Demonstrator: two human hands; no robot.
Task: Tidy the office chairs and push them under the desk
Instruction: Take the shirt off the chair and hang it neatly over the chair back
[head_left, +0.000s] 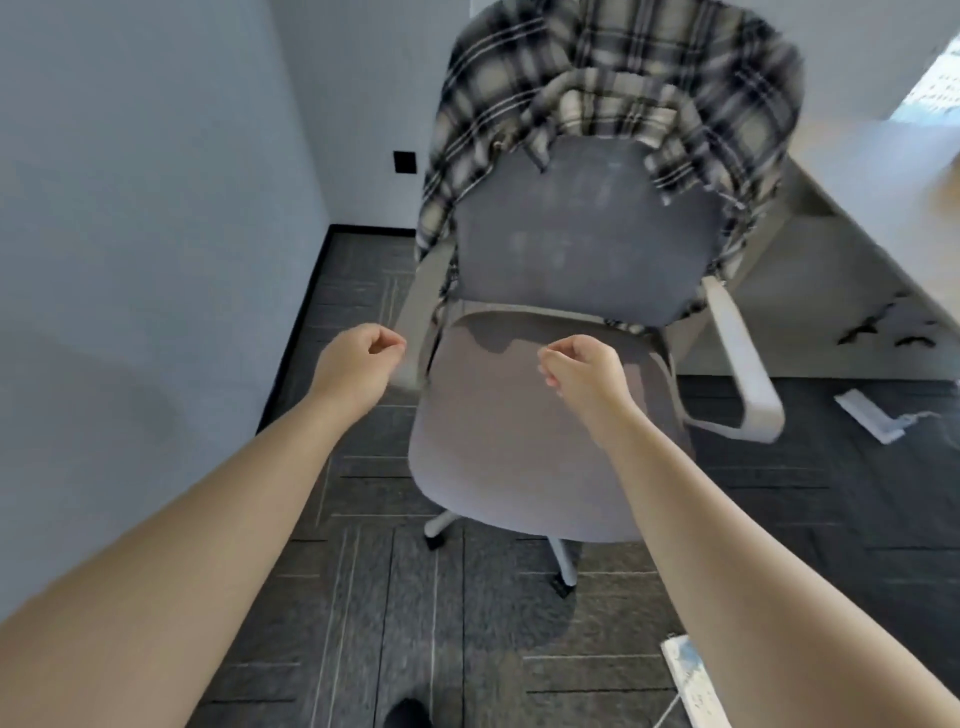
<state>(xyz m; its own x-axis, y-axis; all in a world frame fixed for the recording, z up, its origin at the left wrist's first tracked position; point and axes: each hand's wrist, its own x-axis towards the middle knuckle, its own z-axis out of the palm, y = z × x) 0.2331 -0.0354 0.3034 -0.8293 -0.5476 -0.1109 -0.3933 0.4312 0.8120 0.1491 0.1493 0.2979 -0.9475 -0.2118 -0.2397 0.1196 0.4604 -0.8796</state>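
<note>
Left hand (363, 353) and right hand (576, 366) were curled, empty, near the chair (519, 441); recommend gripping its armrests (737, 358) to steer it under the tabletop (883, 171).

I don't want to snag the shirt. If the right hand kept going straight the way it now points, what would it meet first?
Probably the grey mesh chair backrest, below the black-and-white plaid shirt draped over its top. The right hand points forward at its lower part, though depth is unclear.

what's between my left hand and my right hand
In the head view, the white armrest and the back part of the grey seat lie between the left hand and the right hand.
</note>
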